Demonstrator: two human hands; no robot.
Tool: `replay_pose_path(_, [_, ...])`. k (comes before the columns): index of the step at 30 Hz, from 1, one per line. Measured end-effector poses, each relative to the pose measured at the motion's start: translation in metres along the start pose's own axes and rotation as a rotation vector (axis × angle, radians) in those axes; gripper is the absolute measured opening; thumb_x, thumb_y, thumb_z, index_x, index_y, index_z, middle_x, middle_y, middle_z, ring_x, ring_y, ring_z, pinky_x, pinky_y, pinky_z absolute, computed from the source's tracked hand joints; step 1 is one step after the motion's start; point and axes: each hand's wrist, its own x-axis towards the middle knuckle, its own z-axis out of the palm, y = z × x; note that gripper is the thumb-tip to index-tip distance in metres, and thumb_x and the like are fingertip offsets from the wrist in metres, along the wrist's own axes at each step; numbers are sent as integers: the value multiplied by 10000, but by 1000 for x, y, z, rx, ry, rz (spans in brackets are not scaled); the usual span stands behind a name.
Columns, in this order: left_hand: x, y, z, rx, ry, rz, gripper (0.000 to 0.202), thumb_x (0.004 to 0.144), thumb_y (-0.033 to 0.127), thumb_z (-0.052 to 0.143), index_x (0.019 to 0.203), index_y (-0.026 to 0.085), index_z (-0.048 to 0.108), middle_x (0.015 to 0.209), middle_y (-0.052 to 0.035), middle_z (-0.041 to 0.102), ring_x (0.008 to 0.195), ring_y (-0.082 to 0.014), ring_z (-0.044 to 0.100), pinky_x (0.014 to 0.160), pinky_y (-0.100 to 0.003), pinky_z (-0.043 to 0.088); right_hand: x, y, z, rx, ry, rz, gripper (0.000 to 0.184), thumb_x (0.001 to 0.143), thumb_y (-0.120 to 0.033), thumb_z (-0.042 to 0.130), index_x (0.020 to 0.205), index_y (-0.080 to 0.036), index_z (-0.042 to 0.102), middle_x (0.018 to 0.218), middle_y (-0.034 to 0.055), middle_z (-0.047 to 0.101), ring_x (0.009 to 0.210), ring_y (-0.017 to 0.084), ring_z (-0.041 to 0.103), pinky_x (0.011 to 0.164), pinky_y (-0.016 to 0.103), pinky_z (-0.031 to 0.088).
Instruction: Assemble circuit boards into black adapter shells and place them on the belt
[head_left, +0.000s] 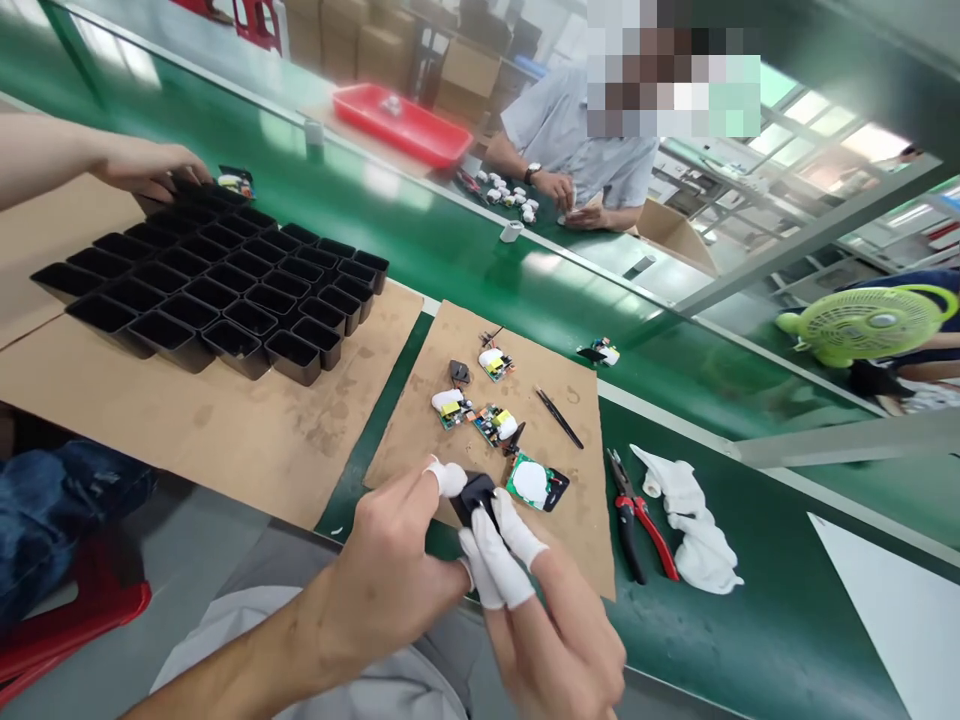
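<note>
My left hand (pixel 397 560) and my right hand (pixel 547 625), both with white finger covers, are closed around a small black plastic part (pixel 475 492) between them. Fingers hide much of its shape. Just beyond it, a green circuit board with a white round pad (pixel 531 482) lies on the cardboard sheet (pixel 420 450). Farther up the sheet are more small circuit boards (pixel 496 425) with white and yellow components. A small black square piece (pixel 460 372) rests near them. Black tweezers (pixel 559 416) lie to the right of the boards.
Red-and-black pliers (pixel 637 520) and a crumpled white cloth (pixel 694 525) lie to the right. At left, another person's hand (pixel 157 170) touches rows of black plastic cases (pixel 225 280). Across the green belt (pixel 465 250), a person (pixel 600 150) works near a red tray (pixel 405 125).
</note>
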Motion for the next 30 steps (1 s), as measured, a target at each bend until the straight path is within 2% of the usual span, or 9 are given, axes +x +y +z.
replay_pose_path(4, [1,-15,9,64,-126,-147,404,639,-16,625,880,281,497,799,31,691,712,-219,695,640,-313,492,-6,9,22,247,22,177,421,1036,-10,626,1299,-255,846,1208,140,873,1218,334,854,996,454,747])
replay_pose_path(8, [1,-24,10,51,-176,-152,452,639,-63,630,926,272,531,864,12,728,770,-238,739,677,-332,548,-9,11,34,388,82,345,248,1003,-98,737,1056,-273,905,1085,108,885,1106,308,878,949,412,752])
replay_pose_path(11, [0,-27,-3,-37,-190,-169,489,706,10,793,1098,249,624,1089,-47,804,996,-273,806,870,-389,654,-6,10,34,436,176,485,171,1016,-192,802,1127,-257,916,1074,105,888,983,269,880,885,371,748])
replay_pose_path(15, [-8,-39,-23,-324,-122,-332,586,806,349,947,1284,241,625,1239,-106,807,1153,-289,803,1051,-463,669,-1,8,27,502,341,734,267,1153,-366,674,1276,-231,869,1073,96,901,868,216,865,757,320,736])
replay_pose_path(17, [-14,-46,-27,-388,-101,-366,578,833,421,935,1288,242,627,1220,-102,807,1157,-282,802,1065,-463,671,0,6,21,631,432,899,304,1144,-452,686,1261,-244,874,1141,88,910,952,227,883,782,314,749])
replay_pose_path(21, [-21,-53,-25,-321,-104,-347,518,898,482,896,1291,240,661,1225,-106,802,1170,-290,793,1089,-488,659,0,3,9,1024,528,1201,343,1062,-535,794,1278,-282,876,1351,69,875,1256,273,848,1013,382,753])
replay_pose_path(26, [-26,-57,-23,-291,-117,-330,477,961,467,855,1336,240,667,1264,-121,798,1196,-298,784,1097,-494,646,0,2,7,999,465,1150,347,1091,-552,744,1250,-277,885,1209,73,908,1180,283,872,1011,412,757])
replay_pose_path(28, [-27,-58,-23,-285,-118,-343,475,973,462,845,1356,245,666,1281,-120,793,1216,-297,778,1109,-487,640,-2,-1,12,767,561,1072,262,1096,-465,767,1186,-255,894,1165,80,908,1096,272,881,936,388,766])
replay_pose_path(30, [-29,-60,-24,-285,-118,-357,474,978,467,838,1365,253,666,1292,-115,790,1227,-297,775,1118,-486,636,-8,-6,20,426,586,836,145,1060,-287,822,1182,-262,897,1161,75,904,1049,264,883,911,371,760])
